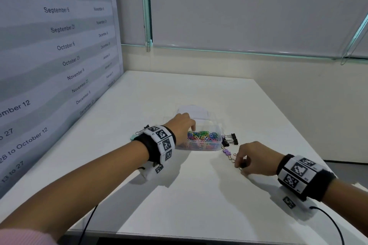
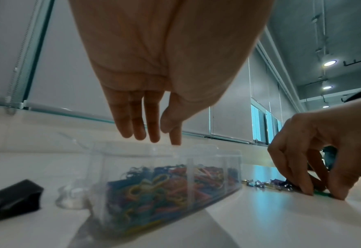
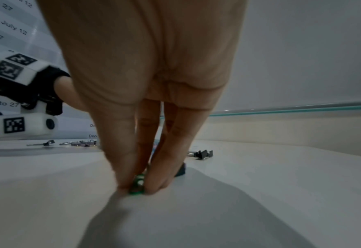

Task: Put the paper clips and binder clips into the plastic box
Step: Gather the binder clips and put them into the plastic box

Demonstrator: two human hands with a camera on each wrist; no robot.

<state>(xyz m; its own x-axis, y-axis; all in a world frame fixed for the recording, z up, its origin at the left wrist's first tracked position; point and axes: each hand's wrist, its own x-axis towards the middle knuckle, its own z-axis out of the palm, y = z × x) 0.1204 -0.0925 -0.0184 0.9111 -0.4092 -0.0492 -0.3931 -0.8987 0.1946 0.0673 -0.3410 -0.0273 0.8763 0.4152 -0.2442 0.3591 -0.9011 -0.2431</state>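
A clear plastic box [image 1: 220, 142] sits mid-table, its front part full of coloured paper clips [image 1: 201, 136]. My left hand [image 1: 192, 127] hangs over the box with its fingers [image 2: 152, 127] straight, pointing down at the rim [image 2: 133, 154] and holding nothing. To the right of the box my right hand [image 1: 240, 165] is down on the table and pinches a small green binder clip [image 3: 137, 184] between thumb and fingertips. A dark clip [image 3: 180, 169] lies just behind those fingers. Black binder clips [image 1: 231, 139] and a purple one [image 1: 226, 152] lie beside the box.
The box's open lid [image 1: 192, 110] lies flat behind it. More binder clips, one black [image 2: 12, 198], lie left of the box, partly hidden by my left wristband. A date poster [image 1: 59, 45] walls off the left side. Cables hang over the table's near edge [image 1: 179, 234].
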